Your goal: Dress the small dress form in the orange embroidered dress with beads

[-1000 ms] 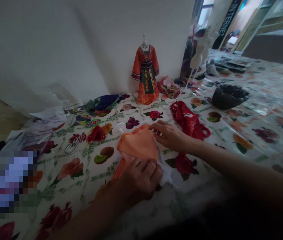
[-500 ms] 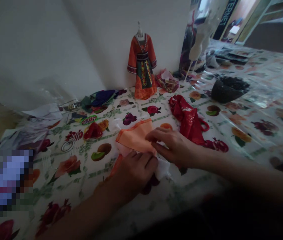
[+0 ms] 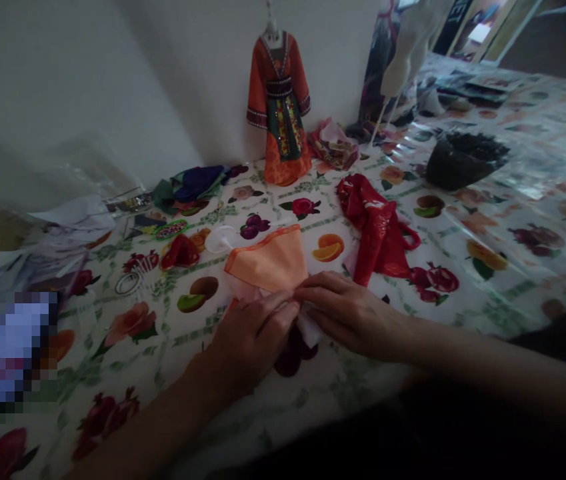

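An orange piece of cloth [image 3: 269,259] with a darker orange edge lies over the front of the table, spread away from my fingers. My left hand [image 3: 257,340] is closed on its near edge. Beside it, my right hand [image 3: 347,310] pinches the same edge, its fingertips meeting those of the left. White material [image 3: 309,328] shows under and between the hands. What exactly lies inside the fingers is hidden. Just behind the cloth sits a clear, round plastic piece [image 3: 221,239], partly covered by it.
A small orange-and-green dress on a stand [image 3: 283,110] rises by the wall. Right of my hands lies a crumpled red garment [image 3: 380,233]. Farther right is a dark bowl-like container [image 3: 463,160]. Folded blue-green cloth [image 3: 195,185] and a beaded green-rimmed oval [image 3: 171,229] lie left.
My right hand has come down from above the orange cloth to its near edge, against my left fingers. The camera view has tilted slightly downward.
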`<action>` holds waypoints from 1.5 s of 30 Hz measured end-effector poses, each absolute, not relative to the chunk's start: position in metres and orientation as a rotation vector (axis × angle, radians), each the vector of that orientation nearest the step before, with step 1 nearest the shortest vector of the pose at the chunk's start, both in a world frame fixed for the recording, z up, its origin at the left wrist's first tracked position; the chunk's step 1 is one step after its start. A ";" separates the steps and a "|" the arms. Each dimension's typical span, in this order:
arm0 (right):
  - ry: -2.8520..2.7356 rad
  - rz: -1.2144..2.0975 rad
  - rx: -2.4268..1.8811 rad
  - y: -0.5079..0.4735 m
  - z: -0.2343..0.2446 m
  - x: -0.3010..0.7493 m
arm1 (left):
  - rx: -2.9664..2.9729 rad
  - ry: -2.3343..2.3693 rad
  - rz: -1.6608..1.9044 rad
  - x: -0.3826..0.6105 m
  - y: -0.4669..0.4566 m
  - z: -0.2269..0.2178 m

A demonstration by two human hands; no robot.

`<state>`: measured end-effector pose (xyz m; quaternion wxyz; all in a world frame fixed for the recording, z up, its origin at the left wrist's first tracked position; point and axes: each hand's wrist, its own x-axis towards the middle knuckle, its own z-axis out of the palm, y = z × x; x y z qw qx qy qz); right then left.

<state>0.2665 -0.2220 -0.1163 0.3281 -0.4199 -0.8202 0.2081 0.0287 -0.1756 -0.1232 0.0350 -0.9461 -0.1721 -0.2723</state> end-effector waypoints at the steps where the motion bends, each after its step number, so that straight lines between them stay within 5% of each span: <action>1: -2.154 0.545 -1.108 -0.223 -0.116 0.266 | -2.898 -0.565 -0.860 0.028 -0.176 -0.122; 25: -2.285 0.512 -1.120 -0.231 -0.111 0.261 | -3.162 -0.691 -0.599 0.034 -0.155 -0.078; 45: -2.271 0.513 -1.241 -0.236 -0.112 0.271 | -2.972 -0.471 -0.556 0.023 -0.138 -0.089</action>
